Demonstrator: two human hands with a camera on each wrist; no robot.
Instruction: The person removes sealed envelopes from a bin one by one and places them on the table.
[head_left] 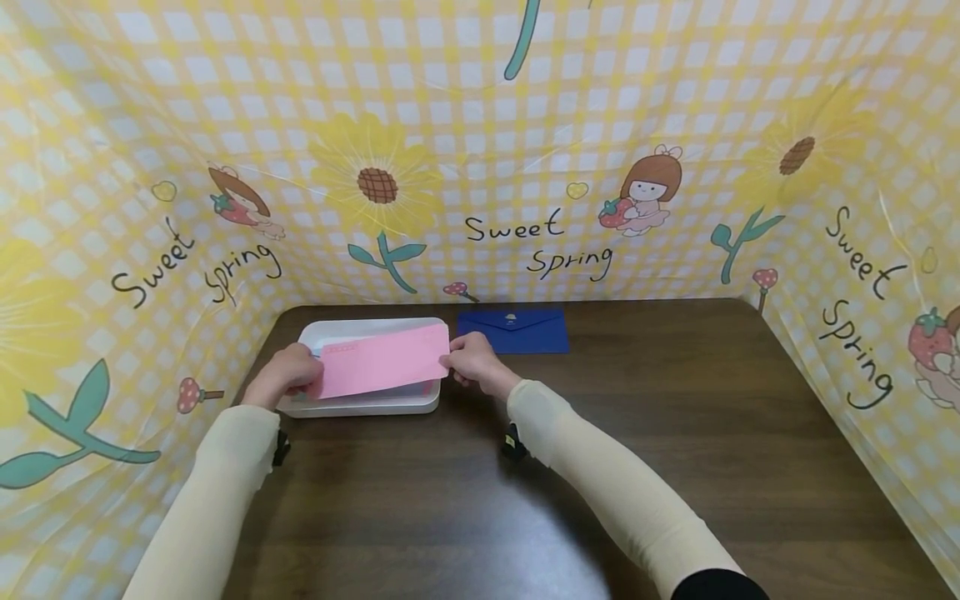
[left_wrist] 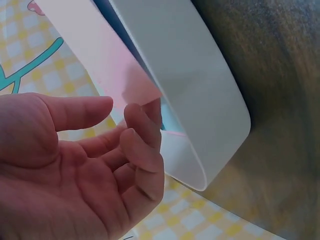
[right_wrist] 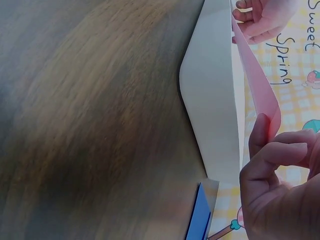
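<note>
A pink envelope (head_left: 382, 362) with small printed marks near one corner is held tilted over the white tray (head_left: 352, 410), its right end higher. My right hand (head_left: 472, 360) pinches that end between thumb and fingers, seen closely as a right hand (right_wrist: 282, 175) in the right wrist view. At the other end is my left hand (head_left: 283, 375). In the left wrist view, the curled fingers (left_wrist: 142, 145) hold the envelope's corner, while the thumb stands apart. Something light blue and a bit of pink show inside the tray, mostly hidden beneath the envelope.
A dark blue envelope (head_left: 525, 331) with a pointed flap lies to the right of the tray, near the back edge of the brown wooden table (head_left: 637, 433). Yellow checked cloth (head_left: 480, 142) with flower prints rises behind the table and on both sides.
</note>
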